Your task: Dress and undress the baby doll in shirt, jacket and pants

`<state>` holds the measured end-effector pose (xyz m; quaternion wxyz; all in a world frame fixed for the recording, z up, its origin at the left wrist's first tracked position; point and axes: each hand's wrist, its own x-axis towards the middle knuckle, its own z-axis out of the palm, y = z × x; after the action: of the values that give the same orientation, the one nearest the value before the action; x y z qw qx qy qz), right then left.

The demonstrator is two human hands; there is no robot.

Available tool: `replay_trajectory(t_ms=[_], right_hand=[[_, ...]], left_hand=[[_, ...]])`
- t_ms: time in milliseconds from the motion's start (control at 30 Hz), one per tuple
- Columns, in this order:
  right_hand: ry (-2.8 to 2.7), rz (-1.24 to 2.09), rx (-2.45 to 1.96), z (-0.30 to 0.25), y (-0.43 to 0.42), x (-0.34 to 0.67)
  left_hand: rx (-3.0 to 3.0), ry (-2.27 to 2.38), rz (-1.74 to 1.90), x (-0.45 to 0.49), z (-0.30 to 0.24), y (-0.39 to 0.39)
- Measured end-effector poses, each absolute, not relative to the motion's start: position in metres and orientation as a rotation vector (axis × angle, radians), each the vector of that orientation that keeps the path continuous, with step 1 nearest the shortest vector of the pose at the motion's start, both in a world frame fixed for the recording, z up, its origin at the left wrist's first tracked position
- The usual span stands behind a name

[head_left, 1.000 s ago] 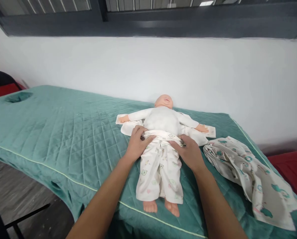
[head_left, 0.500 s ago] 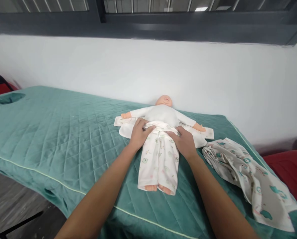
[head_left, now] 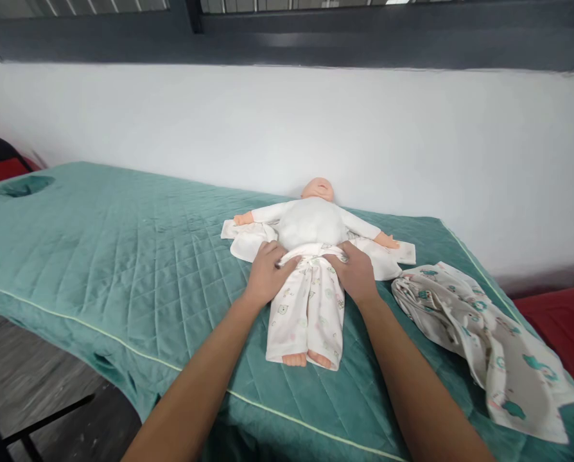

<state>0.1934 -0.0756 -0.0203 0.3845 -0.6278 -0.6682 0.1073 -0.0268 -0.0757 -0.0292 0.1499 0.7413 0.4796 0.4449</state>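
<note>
A baby doll [head_left: 311, 221] lies on its back on the green quilted bed [head_left: 123, 244], head toward the white wall, arms spread. It wears a white top and white patterned trousers [head_left: 309, 308]. My left hand [head_left: 266, 274] grips the trousers' waistband at the doll's left-hand side. My right hand [head_left: 355, 273] grips the waistband on the other side. Both hands have their fingers curled on the bunched fabric at the doll's waist. The doll's bare feet [head_left: 307, 359] stick out of the trouser legs.
A white cloth [head_left: 246, 240] lies spread under the doll. A crumpled patterned blanket [head_left: 479, 333] lies to the right on the bed. The bed has a face hole [head_left: 24, 186] at far left. Red seats [head_left: 564, 324] stand at both ends.
The doll's legs have slid up the bed and the trousers now cover more of them. Both hands have stayed on the waistband and moved slightly toward the doll's waist.
</note>
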Motion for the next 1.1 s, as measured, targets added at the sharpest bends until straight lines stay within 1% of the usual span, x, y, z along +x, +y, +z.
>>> replay_trajectory(t_ms=[167, 367, 533, 833, 1100], right_hand=[[-1.740, 0.228, -1.558, -0.015, -0.080, 0.194], [-1.828, 0.152, -1.638, -0.011, -0.115, 0.182], [-1.858, 0.278, -1.602, -0.014, -0.135, 0.173], [-1.749, 0.398, -1.506, -0.022, -0.120, 0.177], [-1.688, 0.399, -1.484, -0.028, -0.115, 0.181]], left_hand=[[2.105, 1.321, 1.248, -0.030, -0.032, -0.091], [2.052, 1.355, 1.288, -0.030, -0.036, -0.085], [2.077, 1.348, 1.311, -0.031, -0.038, -0.084], [1.967, 1.334, 1.296, -0.031, -0.039, -0.082], [1.942, 1.336, 1.263, -0.036, -0.039, -0.124]])
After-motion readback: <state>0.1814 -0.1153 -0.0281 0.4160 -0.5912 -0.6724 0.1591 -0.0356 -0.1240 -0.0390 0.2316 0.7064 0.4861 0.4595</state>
